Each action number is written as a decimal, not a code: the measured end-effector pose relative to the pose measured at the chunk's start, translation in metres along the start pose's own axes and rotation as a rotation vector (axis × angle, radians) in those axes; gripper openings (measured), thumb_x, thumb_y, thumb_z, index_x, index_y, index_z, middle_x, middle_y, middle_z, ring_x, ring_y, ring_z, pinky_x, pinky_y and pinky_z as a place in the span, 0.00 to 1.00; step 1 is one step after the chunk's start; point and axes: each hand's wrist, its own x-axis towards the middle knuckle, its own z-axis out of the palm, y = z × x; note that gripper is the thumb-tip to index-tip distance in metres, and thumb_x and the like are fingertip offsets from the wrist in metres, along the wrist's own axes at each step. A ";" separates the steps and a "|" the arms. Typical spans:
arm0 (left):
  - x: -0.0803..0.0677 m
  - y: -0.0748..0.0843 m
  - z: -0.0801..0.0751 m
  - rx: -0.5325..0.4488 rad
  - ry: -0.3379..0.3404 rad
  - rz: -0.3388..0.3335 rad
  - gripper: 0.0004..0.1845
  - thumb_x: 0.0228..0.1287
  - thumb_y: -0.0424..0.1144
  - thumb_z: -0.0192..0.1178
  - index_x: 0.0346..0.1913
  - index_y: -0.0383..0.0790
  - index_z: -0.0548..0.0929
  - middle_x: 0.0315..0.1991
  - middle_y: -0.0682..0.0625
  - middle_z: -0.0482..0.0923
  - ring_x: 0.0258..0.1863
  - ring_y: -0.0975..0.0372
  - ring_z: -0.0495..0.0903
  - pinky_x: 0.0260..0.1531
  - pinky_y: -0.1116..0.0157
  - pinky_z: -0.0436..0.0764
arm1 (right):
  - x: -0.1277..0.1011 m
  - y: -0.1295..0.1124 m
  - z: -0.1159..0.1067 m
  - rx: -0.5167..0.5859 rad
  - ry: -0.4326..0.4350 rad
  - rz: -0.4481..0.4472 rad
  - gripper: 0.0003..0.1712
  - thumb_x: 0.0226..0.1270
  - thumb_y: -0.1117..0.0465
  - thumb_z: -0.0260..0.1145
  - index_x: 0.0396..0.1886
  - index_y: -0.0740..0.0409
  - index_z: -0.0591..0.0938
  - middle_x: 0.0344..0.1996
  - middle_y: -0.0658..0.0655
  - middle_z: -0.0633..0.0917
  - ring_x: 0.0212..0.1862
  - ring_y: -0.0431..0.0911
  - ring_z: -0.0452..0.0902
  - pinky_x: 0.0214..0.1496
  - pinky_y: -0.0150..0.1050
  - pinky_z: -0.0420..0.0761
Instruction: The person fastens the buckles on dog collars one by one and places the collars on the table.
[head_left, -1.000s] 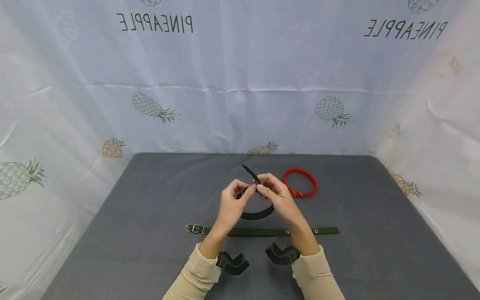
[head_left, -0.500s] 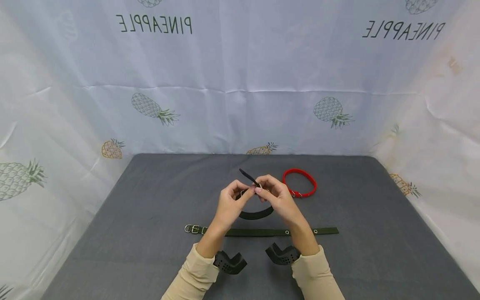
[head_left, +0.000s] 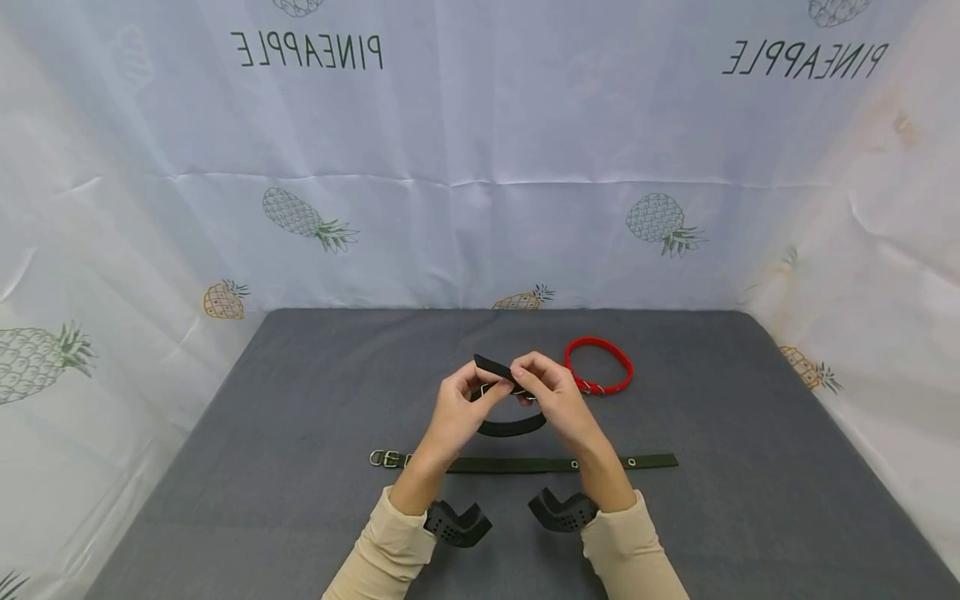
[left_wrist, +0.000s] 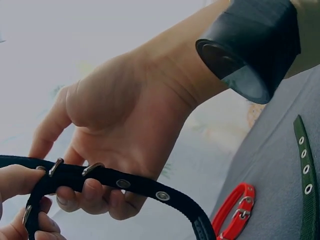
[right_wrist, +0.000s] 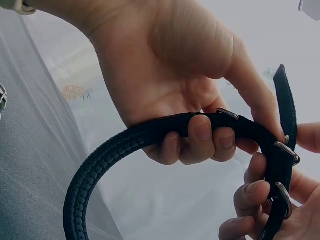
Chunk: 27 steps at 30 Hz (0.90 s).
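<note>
Both hands hold a black dog collar up over the table, bent into a loop. My left hand has its fingers curled round the band, seen across the loop in the right wrist view. There the collar's pointed end comes up past a metal buckle. With thumb and forefinger my right hand pinches the strap by the buckle. In the left wrist view its other fingers curl under the band, where eyelets and metal rings show. The crossing of the strap ends is partly hidden by fingers.
Beneath the hands a green collar lies stretched out across the grey table. Behind the right hand is a red collar, closed in a loop. Each wrist carries a black camera mount. A pineapple-print cloth hangs behind.
The strap's free end has swung down and to the left, and now shows its broad side. The right fingertips have shifted along it. The green and red collars lie as before.
</note>
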 end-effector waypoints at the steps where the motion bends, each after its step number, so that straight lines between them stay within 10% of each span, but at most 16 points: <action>1: 0.000 0.001 0.000 0.002 0.005 -0.004 0.09 0.64 0.30 0.61 0.42 0.26 0.79 0.45 0.30 0.78 0.38 0.72 0.76 0.42 0.72 0.75 | 0.000 0.000 0.000 0.004 -0.003 -0.007 0.06 0.76 0.60 0.52 0.39 0.55 0.76 0.29 0.42 0.77 0.30 0.38 0.68 0.36 0.32 0.72; 19: 0.001 0.003 -0.007 0.052 -0.065 0.026 0.12 0.67 0.35 0.60 0.49 0.32 0.79 0.50 0.36 0.79 0.51 0.64 0.78 0.58 0.58 0.77 | 0.002 0.000 -0.005 0.039 0.049 -0.015 0.08 0.75 0.65 0.49 0.42 0.54 0.75 0.32 0.40 0.80 0.31 0.38 0.72 0.37 0.33 0.74; 27: 0.001 0.003 -0.013 0.083 -0.107 0.082 0.18 0.64 0.34 0.63 0.56 0.36 0.77 0.54 0.38 0.79 0.50 0.64 0.80 0.52 0.70 0.78 | 0.001 0.001 -0.008 0.138 0.037 -0.053 0.13 0.75 0.66 0.46 0.40 0.46 0.75 0.31 0.41 0.79 0.31 0.39 0.69 0.37 0.31 0.71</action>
